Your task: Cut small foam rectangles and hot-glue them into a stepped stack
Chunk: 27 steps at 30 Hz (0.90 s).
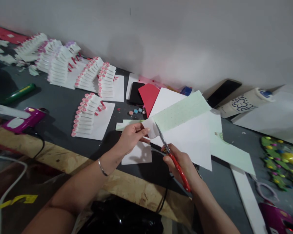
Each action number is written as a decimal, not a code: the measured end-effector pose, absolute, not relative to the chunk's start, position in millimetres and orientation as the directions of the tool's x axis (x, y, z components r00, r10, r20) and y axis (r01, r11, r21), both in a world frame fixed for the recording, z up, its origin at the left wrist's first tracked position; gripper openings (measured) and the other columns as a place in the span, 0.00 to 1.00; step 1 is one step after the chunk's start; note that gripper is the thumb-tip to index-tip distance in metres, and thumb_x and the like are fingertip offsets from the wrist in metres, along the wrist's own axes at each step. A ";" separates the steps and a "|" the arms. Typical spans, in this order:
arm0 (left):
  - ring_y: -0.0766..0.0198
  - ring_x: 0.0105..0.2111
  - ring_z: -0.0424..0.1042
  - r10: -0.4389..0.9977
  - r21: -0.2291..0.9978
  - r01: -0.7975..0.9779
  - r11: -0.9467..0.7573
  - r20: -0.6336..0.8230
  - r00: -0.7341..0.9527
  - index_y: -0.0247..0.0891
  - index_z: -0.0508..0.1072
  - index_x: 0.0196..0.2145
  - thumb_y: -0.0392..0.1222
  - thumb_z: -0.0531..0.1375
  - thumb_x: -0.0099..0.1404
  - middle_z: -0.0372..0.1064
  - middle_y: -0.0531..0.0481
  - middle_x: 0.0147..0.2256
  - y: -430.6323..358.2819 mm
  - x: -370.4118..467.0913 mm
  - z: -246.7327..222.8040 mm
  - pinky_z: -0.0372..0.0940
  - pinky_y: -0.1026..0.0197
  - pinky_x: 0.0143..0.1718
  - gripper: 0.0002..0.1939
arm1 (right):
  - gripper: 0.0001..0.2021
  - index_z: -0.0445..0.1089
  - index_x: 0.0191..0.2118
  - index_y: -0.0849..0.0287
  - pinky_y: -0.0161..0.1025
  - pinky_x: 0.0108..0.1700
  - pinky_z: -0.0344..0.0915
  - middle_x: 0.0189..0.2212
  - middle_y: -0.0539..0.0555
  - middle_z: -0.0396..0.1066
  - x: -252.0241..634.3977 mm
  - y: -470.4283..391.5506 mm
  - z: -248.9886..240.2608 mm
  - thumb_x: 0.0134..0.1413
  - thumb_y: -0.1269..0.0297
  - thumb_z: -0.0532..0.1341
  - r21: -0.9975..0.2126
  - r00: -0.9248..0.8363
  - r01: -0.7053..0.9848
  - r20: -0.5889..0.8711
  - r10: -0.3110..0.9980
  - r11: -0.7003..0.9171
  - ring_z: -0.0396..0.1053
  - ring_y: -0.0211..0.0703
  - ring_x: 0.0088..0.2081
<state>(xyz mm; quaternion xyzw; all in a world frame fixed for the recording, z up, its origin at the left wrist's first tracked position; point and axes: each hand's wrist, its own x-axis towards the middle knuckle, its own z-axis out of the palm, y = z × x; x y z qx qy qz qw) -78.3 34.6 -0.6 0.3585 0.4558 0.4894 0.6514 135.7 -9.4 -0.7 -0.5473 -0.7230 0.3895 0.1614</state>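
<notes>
My left hand [131, 138] pinches a small white paper piece [150, 128] between thumb and fingers, over the middle of the dark table. Red-handled scissors [177, 167] are gripped in my right hand [179, 159], their blades pointing up and left and meeting the right edge of that piece. Behind the blades lie a pale green sheet [183, 112] and large white sheets [190, 139]. Below my left hand a white paper square [138, 153] rests on the table.
Pink-tipped white paper strips [84, 118] stand on white cards at the left. A purple glue gun [24, 120] and green marker [20, 93] lie further left. A patterned tumbler [241, 103] leans at the back right, near green decorations [279, 159]. A wall runs behind.
</notes>
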 end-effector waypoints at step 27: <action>0.62 0.31 0.76 0.949 0.902 -0.305 0.307 -0.263 0.177 0.34 0.79 0.39 0.46 0.68 0.56 0.79 0.44 0.36 31.2 -76.7 -0.7 0.73 0.62 0.29 0.15 | 0.26 0.64 0.41 0.54 0.36 0.24 0.59 0.18 0.49 0.66 131.4 -8.4 2.8 0.59 0.35 0.49 -0.703 -0.326 0.700 -0.165 0.931 0.120 0.66 0.44 0.18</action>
